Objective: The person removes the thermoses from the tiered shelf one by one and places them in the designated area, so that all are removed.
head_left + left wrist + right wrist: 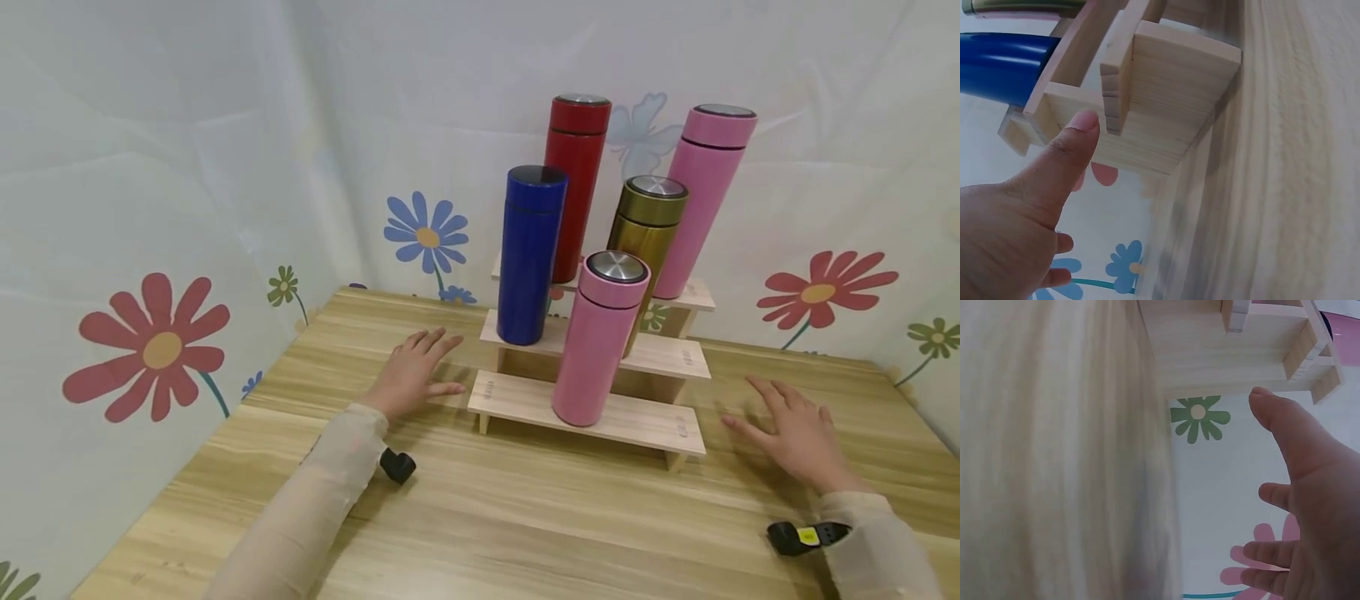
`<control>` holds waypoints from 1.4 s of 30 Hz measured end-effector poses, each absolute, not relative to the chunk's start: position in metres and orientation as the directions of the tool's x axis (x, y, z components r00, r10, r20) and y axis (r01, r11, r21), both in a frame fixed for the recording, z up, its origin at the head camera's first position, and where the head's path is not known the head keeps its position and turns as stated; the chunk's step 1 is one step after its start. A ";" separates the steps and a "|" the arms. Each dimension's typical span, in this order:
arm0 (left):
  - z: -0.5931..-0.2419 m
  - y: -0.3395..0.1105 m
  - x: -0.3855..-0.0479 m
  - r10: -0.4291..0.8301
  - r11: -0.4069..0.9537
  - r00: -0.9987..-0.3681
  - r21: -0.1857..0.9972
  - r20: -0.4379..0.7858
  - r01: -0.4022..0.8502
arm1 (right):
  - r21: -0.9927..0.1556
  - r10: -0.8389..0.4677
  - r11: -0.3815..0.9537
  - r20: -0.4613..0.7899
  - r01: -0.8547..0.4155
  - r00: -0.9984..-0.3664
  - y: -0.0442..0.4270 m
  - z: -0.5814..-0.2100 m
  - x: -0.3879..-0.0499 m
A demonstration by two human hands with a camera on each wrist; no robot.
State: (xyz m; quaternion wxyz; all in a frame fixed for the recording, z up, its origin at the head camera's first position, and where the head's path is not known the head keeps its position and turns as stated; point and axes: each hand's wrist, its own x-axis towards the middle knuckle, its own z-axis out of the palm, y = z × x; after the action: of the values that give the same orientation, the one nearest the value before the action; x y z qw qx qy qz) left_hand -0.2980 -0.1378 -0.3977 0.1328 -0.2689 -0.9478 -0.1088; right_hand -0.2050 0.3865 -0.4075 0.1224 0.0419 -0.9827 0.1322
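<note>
A three-step wooden stand [517, 400] holds several thermos bottles, all upright. On its lowest step stands a short pink bottle [596, 350]. The middle step carries a blue bottle [531, 258] at the left and a gold bottle [648, 225], partly hidden by the pink one. At the top are a red bottle [577, 158] and a tall pink bottle [705, 192]. My left hand [408, 371] is beside the stand's left end, fingers extended and holding nothing. To the right of the stand, my right hand [798, 429] is likewise spread and holds nothing.
The stand sits on a wood-grain table [480, 525]. Behind and to the left hangs a pale curtain [322, 125] printed with flowers. Each wrist wears a small black camera, the left camera [397, 465] and the right camera [787, 537].
</note>
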 end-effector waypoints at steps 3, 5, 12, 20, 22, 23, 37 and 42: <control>-0.395 -0.136 -0.297 0.479 0.827 -0.826 0.161 0.298 0.538 | -0.263 -0.044 0.958 0.258 -0.114 -0.965 0.386 -0.402 -0.204; -0.393 -0.135 -0.297 0.481 0.821 -0.824 0.176 0.300 0.543 | -0.281 -0.040 0.953 0.260 -0.115 -0.965 0.386 -0.397 -0.203; -0.387 -0.131 -0.294 0.469 0.799 -0.846 0.288 0.252 0.528 | -0.326 -0.030 0.938 0.263 -0.119 -0.964 0.382 -0.383 -0.201; -0.385 -0.123 -0.290 0.442 0.760 -0.888 0.473 0.128 0.446 | -0.342 -0.057 0.924 0.320 -0.171 -0.946 0.376 -0.368 -0.200; -0.384 -0.122 -0.288 0.436 0.754 -0.891 0.490 0.124 0.437 | -0.345 -0.082 0.916 0.341 -0.206 -0.936 0.376 -0.362 -0.203; -0.383 -0.121 -0.288 0.435 0.748 -0.892 0.503 0.123 0.434 | -0.347 -0.091 0.911 0.354 -0.221 -0.931 0.375 -0.358 -0.204; -0.392 -0.111 -0.289 0.418 0.584 -0.904 0.738 0.085 0.339 | -0.324 -0.124 0.916 0.336 -0.238 -0.934 0.371 -0.292 -0.213; -0.396 -0.107 -0.289 0.392 0.476 -0.919 0.849 0.026 0.228 | -0.325 -0.120 0.917 0.326 -0.231 -0.938 0.369 -0.273 -0.215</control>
State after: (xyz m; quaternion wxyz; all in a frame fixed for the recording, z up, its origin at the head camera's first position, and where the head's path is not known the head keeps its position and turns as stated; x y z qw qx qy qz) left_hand -0.2890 -0.1071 -0.3956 -0.0860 -0.1813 -0.8549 -0.4785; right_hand -0.2155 0.3692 -0.2729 0.1512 0.0907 -0.9673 0.1823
